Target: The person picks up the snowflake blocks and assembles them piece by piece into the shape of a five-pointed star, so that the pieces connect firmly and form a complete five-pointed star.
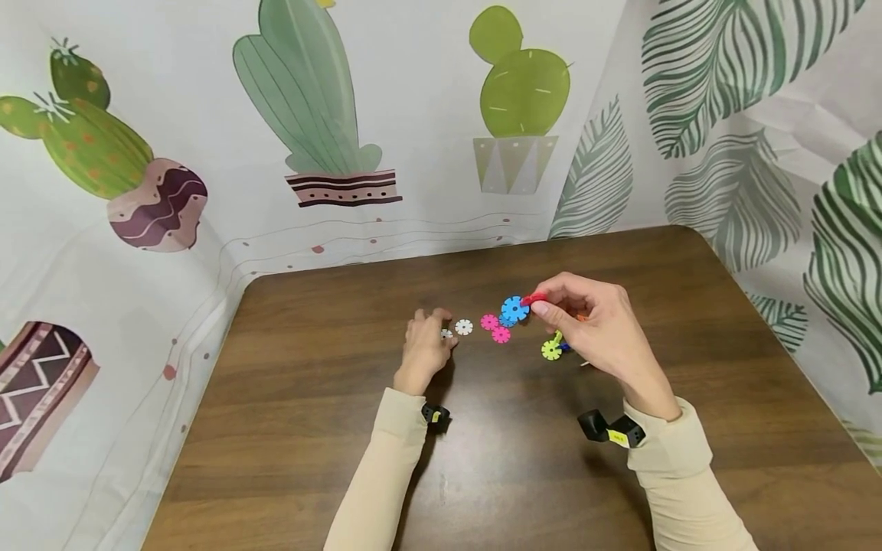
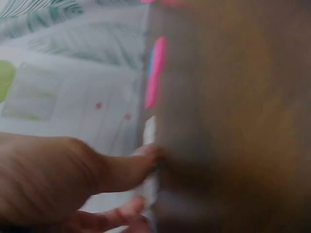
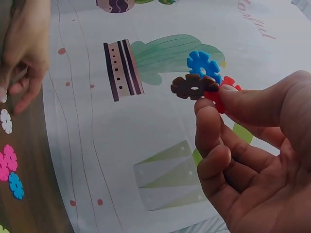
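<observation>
My right hand (image 1: 599,321) is raised over the table, pinching a red notched disc (image 1: 534,298) between thumb and forefinger. Joined to it are a blue notched disc (image 1: 514,308) and a brown one (image 3: 187,87), the brown showing only in the right wrist view. On the table, my left hand (image 1: 425,344) has thumb and fingers spread around a small white notched disc (image 1: 446,334), partly hidden by the hand. A second white disc (image 1: 464,327) lies just beyond those fingertips. The left wrist view is blurred, with the thumb (image 2: 116,170) at the white discs' edge.
Two pink discs (image 1: 501,334) and another blue disc (image 3: 16,186) lie mid-table. Under the right hand sit a yellow-green disc (image 1: 551,350), a dark blue piece (image 1: 565,347) and an orange one, partly covered. A printed cloth (image 1: 434,153) hangs behind the wooden table (image 1: 310,367).
</observation>
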`<state>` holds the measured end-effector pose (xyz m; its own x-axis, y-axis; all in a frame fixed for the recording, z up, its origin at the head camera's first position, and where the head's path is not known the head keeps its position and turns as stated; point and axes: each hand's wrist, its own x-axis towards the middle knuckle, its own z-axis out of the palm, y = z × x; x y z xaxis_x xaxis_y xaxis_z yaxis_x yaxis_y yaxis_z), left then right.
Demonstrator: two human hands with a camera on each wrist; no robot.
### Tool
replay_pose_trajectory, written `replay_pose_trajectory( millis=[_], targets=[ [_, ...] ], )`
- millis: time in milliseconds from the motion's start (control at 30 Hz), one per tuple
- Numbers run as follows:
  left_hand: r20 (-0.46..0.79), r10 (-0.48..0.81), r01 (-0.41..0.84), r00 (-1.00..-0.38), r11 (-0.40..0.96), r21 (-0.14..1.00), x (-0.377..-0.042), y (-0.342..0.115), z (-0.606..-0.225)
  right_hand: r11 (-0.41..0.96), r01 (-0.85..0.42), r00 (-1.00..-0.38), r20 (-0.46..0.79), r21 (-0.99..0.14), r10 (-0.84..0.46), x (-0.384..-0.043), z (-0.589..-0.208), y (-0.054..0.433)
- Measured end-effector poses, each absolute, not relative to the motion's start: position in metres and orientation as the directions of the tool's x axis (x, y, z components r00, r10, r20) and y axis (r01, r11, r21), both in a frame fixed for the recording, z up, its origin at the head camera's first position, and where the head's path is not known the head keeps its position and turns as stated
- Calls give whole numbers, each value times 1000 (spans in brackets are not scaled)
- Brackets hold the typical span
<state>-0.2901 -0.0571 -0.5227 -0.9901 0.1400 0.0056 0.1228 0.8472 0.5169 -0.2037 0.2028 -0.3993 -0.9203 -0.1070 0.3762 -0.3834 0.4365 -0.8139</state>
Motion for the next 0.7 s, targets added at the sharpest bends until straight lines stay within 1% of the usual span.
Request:
replay_pose_trajectory(
  millis=[100, 267, 300, 367, 467, 500, 567, 633, 700],
  targets=[
    [-66, 111, 64, -992, 869, 491, -289, -65, -516, 443, -385, -919, 379, -810, -105, -203, -399, 203],
    [-85, 117, 65, -989, 883, 465, -293, -71, -519, 450, -376, -923, 371, -810, -103, -202, -399, 203],
    [-71, 119, 74, -990, 887, 455, -297, -72, -527, 450, -373, -924, 369, -811, -102, -202, -399, 203],
    [-79, 117, 69, -990, 888, 456, -299, -71, -527, 449, -373, -924, 369, -812, -101, -202, -399, 203],
    [-52, 149, 108, -987, 879, 465, -304, -72, -533, 445, -373, -924, 370, -814, -96, -202, -399, 203],
    [-30, 175, 140, -984, 867, 479, -304, -71, -532, 445, -372, -924, 371, -815, -94, -203, -399, 203],
    [5, 233, 198, -972, 814, 546, -299, -69, -519, 443, -372, -924, 372, -816, -90, -203, -399, 203],
    [69, 297, 268, -952, 709, 653, -292, -64, -501, 442, -373, -922, 377, -816, -82, -203, -399, 203],
    [167, 338, 343, -926, 575, 743, -284, -60, -485, 441, -375, -921, 383, -816, -73, -204, -398, 203]
  ],
)
